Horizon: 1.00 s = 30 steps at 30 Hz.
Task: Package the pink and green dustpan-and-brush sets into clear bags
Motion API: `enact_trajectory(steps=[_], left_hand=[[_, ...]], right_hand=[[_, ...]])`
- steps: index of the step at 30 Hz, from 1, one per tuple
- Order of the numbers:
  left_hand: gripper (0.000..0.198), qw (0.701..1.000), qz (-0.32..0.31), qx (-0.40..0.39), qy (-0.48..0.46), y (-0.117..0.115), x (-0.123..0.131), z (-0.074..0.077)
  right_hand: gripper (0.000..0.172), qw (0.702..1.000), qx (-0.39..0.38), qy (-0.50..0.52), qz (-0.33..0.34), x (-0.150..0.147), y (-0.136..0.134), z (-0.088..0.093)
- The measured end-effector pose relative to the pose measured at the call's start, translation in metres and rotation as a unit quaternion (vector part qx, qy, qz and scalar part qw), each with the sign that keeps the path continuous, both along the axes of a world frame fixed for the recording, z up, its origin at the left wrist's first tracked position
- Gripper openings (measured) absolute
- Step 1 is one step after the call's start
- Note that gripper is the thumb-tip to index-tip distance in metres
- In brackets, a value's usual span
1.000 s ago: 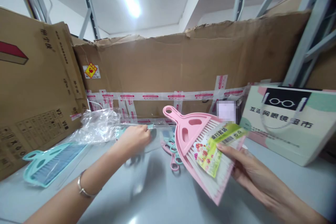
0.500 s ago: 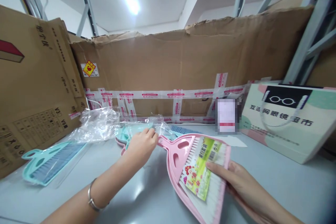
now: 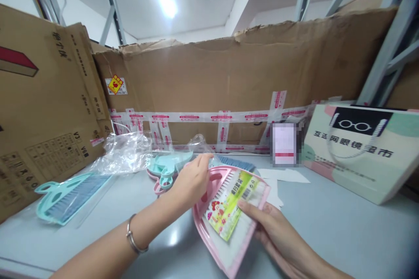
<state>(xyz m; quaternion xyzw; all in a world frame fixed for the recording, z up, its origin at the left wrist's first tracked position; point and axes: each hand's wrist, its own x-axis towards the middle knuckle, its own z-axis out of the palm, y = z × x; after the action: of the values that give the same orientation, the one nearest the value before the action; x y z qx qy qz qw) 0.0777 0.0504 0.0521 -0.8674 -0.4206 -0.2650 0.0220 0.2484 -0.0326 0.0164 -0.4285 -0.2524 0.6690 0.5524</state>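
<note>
A pink dustpan (image 3: 203,222) with a white-bristled brush lies tilted between my hands above the grey table. A green and yellow printed card (image 3: 225,209) sits on the bristles. My right hand (image 3: 271,231) grips its right edge, thumb on the front by the card and fingers behind. My left hand (image 3: 196,178) is closed at the upper left of the dustpan, over its handle end; whether a plastic wrapper is also pinched there cannot be made out. Behind my left hand lie turquoise dustpans (image 3: 166,165) with a pink one under them.
At the left lies a bagged turquoise dustpan with a blue brush (image 3: 73,196). Crumpled clear plastic (image 3: 126,152) is behind it. Large cardboard boxes (image 3: 196,74) wall the back and left. A blue brush (image 3: 235,163), white papers (image 3: 290,175) and a glasses-printed bag (image 3: 353,152) are farther right.
The pink dustpan and my right hand have moved left. My left hand has shifted right and up, now covering the handle. More of the turquoise dustpans and white papers shows.
</note>
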Motion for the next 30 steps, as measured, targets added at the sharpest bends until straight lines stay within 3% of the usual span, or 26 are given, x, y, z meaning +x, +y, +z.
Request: enact_trajectory(steps=[6, 13, 22, 30], left_hand=[[0.018, 0.995, -0.021, -0.040, -0.092, -0.001, -0.012, -0.001], [0.015, 0.991, -0.065, -0.041, -0.106, -0.012, 0.003, -0.001], [0.014, 0.990, -0.068, -0.063, -0.107, -0.026, 0.003, 0.000], [0.015, 0.987, -0.116, -0.029, -0.108, -0.025, 0.010, -0.005]], right_hand=[[0.063, 0.991, -0.014, 0.062, -0.121, 0.002, 0.007, 0.003], [0.060, 0.999, -0.008, 0.035, -0.034, -0.013, 0.002, -0.003], [0.055, 0.992, 0.010, 0.076, -0.100, -0.013, 0.005, 0.004], [0.061, 0.991, 0.006, 0.105, -0.078, -0.024, 0.009, 0.000]])
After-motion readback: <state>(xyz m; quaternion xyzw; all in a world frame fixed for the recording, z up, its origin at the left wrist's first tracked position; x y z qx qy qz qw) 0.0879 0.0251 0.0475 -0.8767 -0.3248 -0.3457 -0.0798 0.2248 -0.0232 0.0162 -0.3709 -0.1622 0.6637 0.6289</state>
